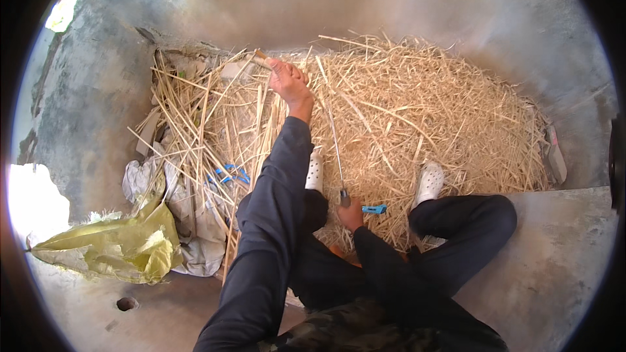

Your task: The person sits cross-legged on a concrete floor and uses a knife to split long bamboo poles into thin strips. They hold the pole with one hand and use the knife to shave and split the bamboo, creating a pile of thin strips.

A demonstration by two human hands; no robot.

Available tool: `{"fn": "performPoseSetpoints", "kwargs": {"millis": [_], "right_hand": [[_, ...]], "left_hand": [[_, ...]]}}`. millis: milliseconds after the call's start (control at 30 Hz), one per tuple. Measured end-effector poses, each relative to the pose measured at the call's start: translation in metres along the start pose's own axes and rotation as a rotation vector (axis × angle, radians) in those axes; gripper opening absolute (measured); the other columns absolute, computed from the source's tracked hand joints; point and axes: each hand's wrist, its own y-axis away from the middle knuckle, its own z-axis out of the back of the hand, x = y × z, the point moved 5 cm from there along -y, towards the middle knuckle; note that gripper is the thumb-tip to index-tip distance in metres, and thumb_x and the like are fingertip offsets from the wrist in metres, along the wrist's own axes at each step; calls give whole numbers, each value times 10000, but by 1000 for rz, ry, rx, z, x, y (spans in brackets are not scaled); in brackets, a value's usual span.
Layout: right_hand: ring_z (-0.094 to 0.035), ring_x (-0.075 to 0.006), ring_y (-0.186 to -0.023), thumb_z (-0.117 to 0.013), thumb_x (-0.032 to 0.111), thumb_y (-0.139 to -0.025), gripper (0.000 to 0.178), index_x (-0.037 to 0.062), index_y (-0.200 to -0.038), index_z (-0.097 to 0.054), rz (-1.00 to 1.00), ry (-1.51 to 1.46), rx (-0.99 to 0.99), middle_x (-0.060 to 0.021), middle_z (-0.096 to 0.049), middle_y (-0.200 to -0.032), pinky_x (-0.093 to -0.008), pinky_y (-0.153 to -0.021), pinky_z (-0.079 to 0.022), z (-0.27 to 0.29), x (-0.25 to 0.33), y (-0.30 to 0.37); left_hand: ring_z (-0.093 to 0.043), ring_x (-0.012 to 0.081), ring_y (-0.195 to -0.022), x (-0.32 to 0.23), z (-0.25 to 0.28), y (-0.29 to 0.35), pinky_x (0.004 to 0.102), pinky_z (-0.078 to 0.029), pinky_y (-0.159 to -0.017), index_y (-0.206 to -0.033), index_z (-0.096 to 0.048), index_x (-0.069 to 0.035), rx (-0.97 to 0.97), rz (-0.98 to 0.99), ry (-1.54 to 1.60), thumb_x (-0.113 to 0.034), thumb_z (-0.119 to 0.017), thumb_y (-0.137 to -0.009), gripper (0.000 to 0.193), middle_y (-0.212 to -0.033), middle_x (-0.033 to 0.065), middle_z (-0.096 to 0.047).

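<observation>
My left hand (pixel 290 85) is stretched out to the far side, its fingers wrapped round a short brown stick (pixel 260 57) that looks like split bamboo or wood. Lower down, between my knees, my right hand (pixel 351 213) grips the dark handle of a tool with a long, thin, greyish blade (pixel 336 146). This blade runs up toward my left hand; whether its tip touches the stick I cannot tell. Just beside my right hand lies a blue-handled cutter (pixel 373 209). Pale straw-like shavings (pixel 424 111) spread under both hands.
Longer pale strips (pixel 195 117) lie crisscross at the left, over a blue item (pixel 228 174). A yellow-green woven sack (pixel 124 244) and greyish cloth (pixel 202 241) lie at lower left. Concrete walls (pixel 391 0) enclose the heap. A flat slab (pixel 555 160) leans at right. My white clogs (pixel 430 181) rest among shavings.
</observation>
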Motion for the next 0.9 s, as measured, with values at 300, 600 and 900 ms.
{"fn": "performPoseSetpoints", "kwargs": {"millis": [300, 600, 900], "right_hand": [[-561, -196, -484, -554, 118, -773, 164, -40, -737, -526, 246, 16, 32, -124, -533, -551, -358, -393, -399, 30, 89, 14], [-555, -239, -480, -593, 156, -774, 196, -16, -701, -533, -219, -278, 45, -111, -535, -557, -390, -456, -422, 23, 11, 14], [-496, -183, -418, -535, 274, -857, 315, 38, -652, -499, -589, -506, 249, -67, -454, -495, -349, -380, -380, 13, -1, 7]], "left_hand": [[-234, 66, -383, 1, 2, -4, 238, -214, -333, -633, -323, -146, -8, -18, 26, -497, -490, -943, 498, -502, -49, -254], [-227, 56, -390, 4, -11, 0, 238, -200, -349, -616, -300, -157, 6, -19, -18, -512, -466, -948, 514, -506, -62, -229], [-219, 50, -389, 3, -4, -12, 239, -184, -350, -625, -285, -159, -8, -37, -4, -492, -482, -950, 505, -512, -63, -253]]}}
